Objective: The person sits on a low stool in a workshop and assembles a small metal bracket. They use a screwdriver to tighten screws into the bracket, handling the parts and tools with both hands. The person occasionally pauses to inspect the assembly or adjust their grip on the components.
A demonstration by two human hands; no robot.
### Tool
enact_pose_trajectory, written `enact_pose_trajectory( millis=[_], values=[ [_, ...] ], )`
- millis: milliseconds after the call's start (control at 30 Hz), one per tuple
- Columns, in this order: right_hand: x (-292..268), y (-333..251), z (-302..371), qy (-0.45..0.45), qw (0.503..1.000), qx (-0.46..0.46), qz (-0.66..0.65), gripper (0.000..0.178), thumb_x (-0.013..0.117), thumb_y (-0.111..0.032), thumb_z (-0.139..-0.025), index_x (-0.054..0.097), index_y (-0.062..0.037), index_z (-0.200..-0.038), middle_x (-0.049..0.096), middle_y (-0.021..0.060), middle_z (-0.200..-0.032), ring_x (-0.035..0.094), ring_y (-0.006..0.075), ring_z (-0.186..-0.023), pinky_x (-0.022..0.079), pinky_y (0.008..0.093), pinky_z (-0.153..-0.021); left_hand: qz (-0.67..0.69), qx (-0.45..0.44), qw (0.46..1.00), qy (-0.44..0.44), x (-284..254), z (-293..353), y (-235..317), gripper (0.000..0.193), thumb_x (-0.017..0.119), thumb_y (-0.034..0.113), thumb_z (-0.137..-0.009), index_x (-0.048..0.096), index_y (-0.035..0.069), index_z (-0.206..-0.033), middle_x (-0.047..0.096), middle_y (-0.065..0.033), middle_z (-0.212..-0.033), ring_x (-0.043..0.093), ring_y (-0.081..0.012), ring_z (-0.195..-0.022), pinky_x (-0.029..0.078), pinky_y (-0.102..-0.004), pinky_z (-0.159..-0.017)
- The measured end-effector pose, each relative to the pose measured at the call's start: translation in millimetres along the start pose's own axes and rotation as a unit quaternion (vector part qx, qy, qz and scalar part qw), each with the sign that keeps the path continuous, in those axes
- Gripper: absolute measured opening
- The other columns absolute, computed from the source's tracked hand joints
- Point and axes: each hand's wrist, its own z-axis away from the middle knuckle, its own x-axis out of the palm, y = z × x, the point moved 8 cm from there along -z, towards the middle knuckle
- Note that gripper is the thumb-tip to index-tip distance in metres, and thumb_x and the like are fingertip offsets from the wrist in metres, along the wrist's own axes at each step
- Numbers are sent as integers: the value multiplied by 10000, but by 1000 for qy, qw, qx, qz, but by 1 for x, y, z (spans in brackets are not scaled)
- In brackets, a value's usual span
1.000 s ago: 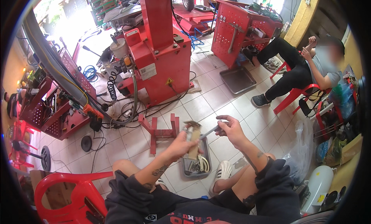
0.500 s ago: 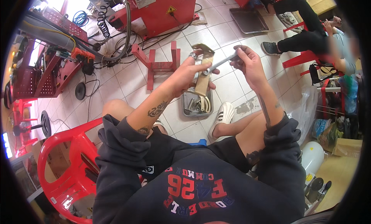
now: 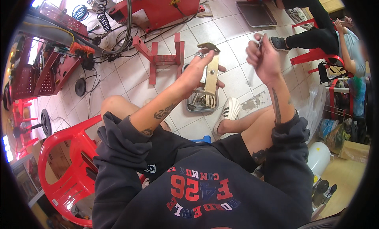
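My left hand [image 3: 196,74], with rings on a finger, grips a tan and silver metal bracket [image 3: 212,67] whose ends are bent. A bolt head [image 3: 212,71] sits in the middle of the bracket's flat face. Off to the right and apart from the bracket, my right hand [image 3: 266,63] is closed around a wrench [image 3: 252,75]. Motion smears the wrench's lower end, which hangs below the fingers. Beneath the bracket, a metal tray [image 3: 202,110] on the floor holds several curved and straight metal parts, partly hidden by my left hand.
A red metal stand [image 3: 164,61] is on the tiled floor ahead, with red machinery [image 3: 164,9] and cables beyond it. A red plastic chair [image 3: 59,146] stands to my left. Another person [image 3: 347,47] sits at the far right near a dark tray [image 3: 256,14].
The wrench has come off the bolt on the bracket. My right hand has moved right with it, and the wrench now points downward. The left hand still holds the bracket.
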Motion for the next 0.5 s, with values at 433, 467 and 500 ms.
enact_pose_trajectory(
  millis=[433, 467, 500],
  values=[
    [69, 59, 18, -50, 732, -106, 671, 244, 617, -289, -918, 630, -101, -1074, 659, 209, -738, 649, 413, -700, 511, 499, -626, -248, 49, 956, 147, -17, -5, -2, 724, 346, 660, -973, 623, -6, -1040, 645, -125, -951, 576, -182, -890, 495, -350, -748],
    [68, 67, 15, -64, 736, -113, 664, 251, 605, -259, -922, 603, -107, -1121, 661, 208, -744, 649, 415, -699, 507, 507, -619, -228, 58, 958, 164, -22, -6, -4, 732, 346, 666, -968, 630, -5, -1028, 633, -144, -975, 567, -210, -881, 484, -374, -773],
    [79, 72, 15, -82, 733, -135, 662, 244, 606, -239, -921, 594, -93, -1115, 657, 205, -738, 644, 417, -686, 502, 507, -605, -212, 72, 959, 171, -47, -24, -30, 714, 358, 670, -960, 603, 10, -1078, 614, -137, -987, 560, -218, -888, 479, -367, -761]
  ],
)
